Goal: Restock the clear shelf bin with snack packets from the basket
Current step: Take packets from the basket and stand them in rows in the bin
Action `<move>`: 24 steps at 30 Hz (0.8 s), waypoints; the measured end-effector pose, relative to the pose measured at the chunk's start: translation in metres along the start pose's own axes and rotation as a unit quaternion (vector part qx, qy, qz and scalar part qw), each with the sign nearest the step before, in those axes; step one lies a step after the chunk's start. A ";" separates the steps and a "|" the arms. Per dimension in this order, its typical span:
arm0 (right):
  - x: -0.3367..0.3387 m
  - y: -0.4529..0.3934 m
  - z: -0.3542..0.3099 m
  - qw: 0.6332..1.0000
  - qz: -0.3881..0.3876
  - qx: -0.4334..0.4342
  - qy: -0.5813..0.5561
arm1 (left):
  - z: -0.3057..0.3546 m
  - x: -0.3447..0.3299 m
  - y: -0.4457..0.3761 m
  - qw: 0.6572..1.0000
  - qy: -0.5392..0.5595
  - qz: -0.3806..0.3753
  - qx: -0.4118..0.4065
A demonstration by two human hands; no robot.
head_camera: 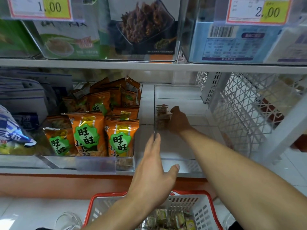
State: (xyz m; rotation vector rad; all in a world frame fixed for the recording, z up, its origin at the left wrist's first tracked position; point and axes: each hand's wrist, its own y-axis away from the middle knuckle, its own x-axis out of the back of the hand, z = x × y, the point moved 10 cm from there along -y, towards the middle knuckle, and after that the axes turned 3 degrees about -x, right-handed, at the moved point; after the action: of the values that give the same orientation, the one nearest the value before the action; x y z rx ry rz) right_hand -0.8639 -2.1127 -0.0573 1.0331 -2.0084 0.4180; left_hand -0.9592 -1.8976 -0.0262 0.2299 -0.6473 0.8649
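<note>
Placing packets (pixel 162 117) deep in bin (pixel 178 161), against left wall.
Risk: stack stands on edge, nothing bracing far side; likely topples when right hand (pixel 178 121) lets go.
Risk: left hand (pixel 153 166) pressing thin wall may shift bin on shelf.
Right grip: fingers curled round packets.
Left grip: fingers straight, touching wall edge, holding nothing.
Remaining packets in basket (pixel 201 211) below.

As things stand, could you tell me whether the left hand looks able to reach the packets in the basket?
Probably yes: the left hand rests open on the clear bin, and the basket sits open-topped directly below it.
</note>
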 end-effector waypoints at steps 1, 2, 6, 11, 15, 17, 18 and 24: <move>-0.001 -0.001 0.004 1.000 -0.002 -0.014 -0.005 | 0.000 0.000 0.000 1.000 0.001 0.000 0.002; -0.002 -0.002 0.006 1.000 -0.002 -0.020 -0.006 | 0.000 -0.001 0.001 1.000 0.002 -0.001 0.003; -0.001 -0.003 0.004 1.000 0.001 -0.018 -0.020 | 0.000 -0.005 0.001 1.000 0.003 -0.006 0.002; -0.013 -0.003 0.018 0.994 -0.066 -0.085 -0.026 | -0.002 -0.004 0.001 1.000 0.004 -0.005 0.006; -0.016 -0.001 0.016 0.993 -0.088 -0.083 -0.003 | -0.003 -0.004 0.002 1.000 0.003 -0.007 0.006; -0.018 -0.002 0.013 0.993 -0.094 -0.072 0.018 | -0.003 -0.004 0.002 1.000 0.006 -0.010 0.008; -0.018 -0.002 0.012 0.993 -0.095 -0.068 0.030 | -0.003 -0.005 0.003 1.000 0.009 -0.012 0.009; -0.010 0.002 0.014 0.993 -0.072 -0.085 0.033 | 0.001 -0.004 0.003 1.000 0.013 -0.015 0.007</move>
State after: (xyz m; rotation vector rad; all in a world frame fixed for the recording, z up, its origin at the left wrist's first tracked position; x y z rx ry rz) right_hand -0.8692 -2.1143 -0.0738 1.0371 -1.8620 0.1969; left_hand -0.9640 -1.8985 -0.0278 0.2404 -0.6122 0.8418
